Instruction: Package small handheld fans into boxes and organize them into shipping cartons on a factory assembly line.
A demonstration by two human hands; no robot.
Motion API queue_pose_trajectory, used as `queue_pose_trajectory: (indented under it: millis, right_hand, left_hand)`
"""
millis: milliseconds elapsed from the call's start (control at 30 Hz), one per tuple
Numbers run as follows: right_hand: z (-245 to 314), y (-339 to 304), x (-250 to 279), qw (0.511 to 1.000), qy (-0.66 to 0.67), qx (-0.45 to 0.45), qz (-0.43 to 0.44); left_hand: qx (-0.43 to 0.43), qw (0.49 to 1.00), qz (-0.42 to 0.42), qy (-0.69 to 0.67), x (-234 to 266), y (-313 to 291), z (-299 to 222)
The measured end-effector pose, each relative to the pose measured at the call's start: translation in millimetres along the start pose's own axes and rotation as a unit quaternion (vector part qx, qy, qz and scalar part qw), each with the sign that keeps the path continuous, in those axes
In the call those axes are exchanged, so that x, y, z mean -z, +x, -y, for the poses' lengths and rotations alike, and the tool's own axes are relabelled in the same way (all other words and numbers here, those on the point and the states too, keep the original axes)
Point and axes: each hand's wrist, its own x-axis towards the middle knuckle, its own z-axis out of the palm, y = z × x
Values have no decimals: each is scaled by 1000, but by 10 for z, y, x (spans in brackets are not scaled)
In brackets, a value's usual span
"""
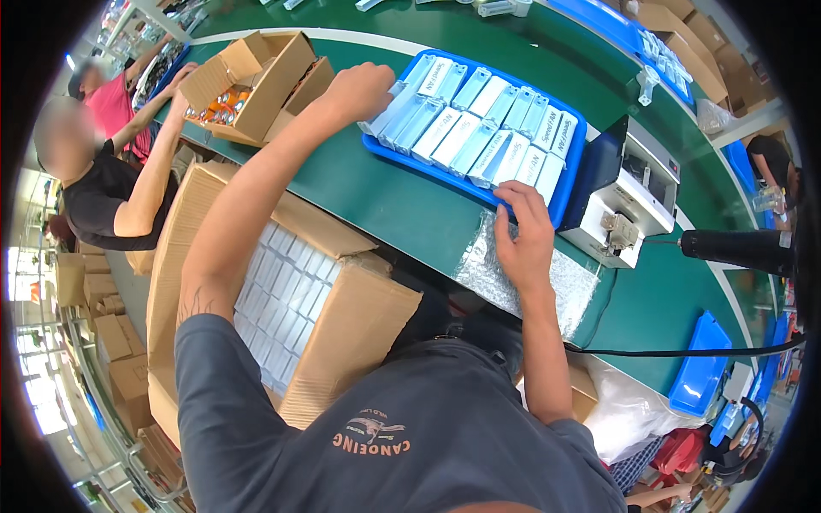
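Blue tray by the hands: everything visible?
The blue tray looks plastic: shallow, rectangular, rounded corners, raised rim. It lies flat on the green table beside a boxy machine, holding rows of slim white and bluish boxes. Left hand at its left end, right hand at its near rim; contact unclear.

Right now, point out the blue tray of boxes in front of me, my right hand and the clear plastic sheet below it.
Blue tray [568, 175]: head view, on its right rim.
Right hand [528, 238]: head view, back of the hand.
Clear plastic sheet [489, 267]: head view, its part left of the forearm.
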Motion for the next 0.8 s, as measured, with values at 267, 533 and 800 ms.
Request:
queue_pose_trajectory:
  millis: [267,533,800]
  right_hand:
    - [13,10,21,1000,5,-7,15]
    - [15,-12,19,1000,9,-16,17]
    - [-1,-18,34,999,5,-25,23]
  left_hand:
    - [-25,999,-12,23,-62,-19,18]
    - [10,994,-27,-109,-95,-52,163]
    - [55,932,97,-345,33,-183,20]
